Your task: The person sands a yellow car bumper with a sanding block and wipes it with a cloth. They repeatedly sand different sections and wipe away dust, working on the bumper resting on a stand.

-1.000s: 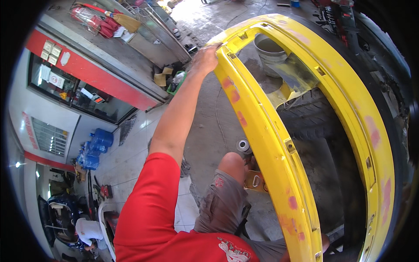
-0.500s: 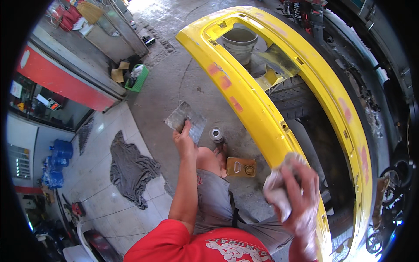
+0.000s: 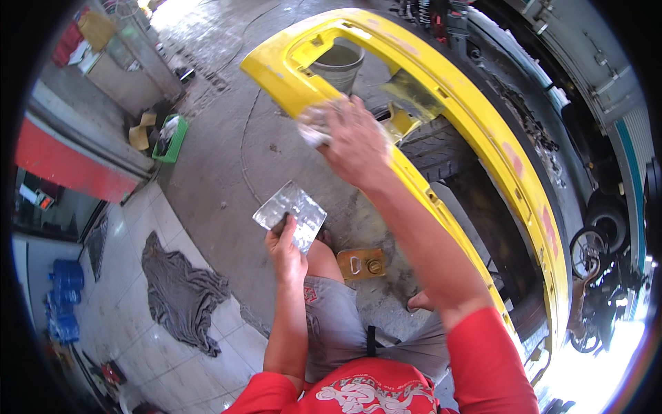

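Observation:
A large yellow frame, shaped like a car bumper [image 3: 276,69], stretches from upper left to lower right, with pinkish patches on its surface. My right hand [image 3: 355,138] reaches across to its near rail and presses a whitish crumpled cloth [image 3: 314,127] against it, fingers bent over the cloth. Lower down, before my knee, my left hand [image 3: 285,254] grips a thin grey metal plate [image 3: 296,207], thumb on top. The plate is smeared and held flat, apart from the frame. The rail beneath my right hand is hidden.
A brownish rectangular can [image 3: 362,264] stands on the floor by my legs. Within the frame's opening are a bucket [image 3: 339,63] and a tyre [image 3: 441,148]. A dark cloth [image 3: 181,290] lies on the tiles at left; a green basket [image 3: 176,138] sits beyond.
My right hand has swung forward and left with the cloth, from the frame's near part to farther up its rail. The plate stays in my left hand. The view has shifted somewhat.

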Available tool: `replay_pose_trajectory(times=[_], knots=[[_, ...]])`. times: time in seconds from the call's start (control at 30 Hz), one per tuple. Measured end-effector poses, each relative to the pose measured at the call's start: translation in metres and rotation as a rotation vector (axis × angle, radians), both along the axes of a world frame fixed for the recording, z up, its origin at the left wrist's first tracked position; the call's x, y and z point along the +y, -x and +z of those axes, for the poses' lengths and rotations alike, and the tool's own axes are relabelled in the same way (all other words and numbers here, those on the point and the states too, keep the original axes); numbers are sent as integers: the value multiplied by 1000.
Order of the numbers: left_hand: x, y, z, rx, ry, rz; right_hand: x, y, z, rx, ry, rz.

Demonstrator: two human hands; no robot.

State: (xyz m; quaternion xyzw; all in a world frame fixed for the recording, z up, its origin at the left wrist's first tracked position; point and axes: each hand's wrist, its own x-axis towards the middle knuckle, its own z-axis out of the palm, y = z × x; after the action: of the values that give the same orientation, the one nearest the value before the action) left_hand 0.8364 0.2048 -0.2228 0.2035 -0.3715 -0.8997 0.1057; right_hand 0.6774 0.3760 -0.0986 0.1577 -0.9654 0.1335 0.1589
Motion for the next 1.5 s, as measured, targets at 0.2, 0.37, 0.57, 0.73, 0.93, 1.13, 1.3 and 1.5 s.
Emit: replay_pose_trajectory(times=[0.2,0.37,0.57,0.73,0.93,1.13,1.3,1.5], knots=[[4,-11,15,-30,-81,64,1,-16,-12,57,100,7],[3,-5,-2,-90,-134,64,91,-191,1,-8,-72,-178],[9,5,-19,-112,-281,-28,83,-221,24,-142,-191,-225],[16,10,-24,-124,-299,-134,30,-59,-2,41,-58,70],[22,17,-18,-25,-311,-232,-34,58,-10,77,-49,89],[16,12,-14,-83,-267,-163,61,-113,15,-63,-45,91],[5,7,-24,-91,-338,-145,120,-233,35,-247,-155,-45],[-1,8,-16,-57,-323,-149,81,-149,23,-127,-36,86]])
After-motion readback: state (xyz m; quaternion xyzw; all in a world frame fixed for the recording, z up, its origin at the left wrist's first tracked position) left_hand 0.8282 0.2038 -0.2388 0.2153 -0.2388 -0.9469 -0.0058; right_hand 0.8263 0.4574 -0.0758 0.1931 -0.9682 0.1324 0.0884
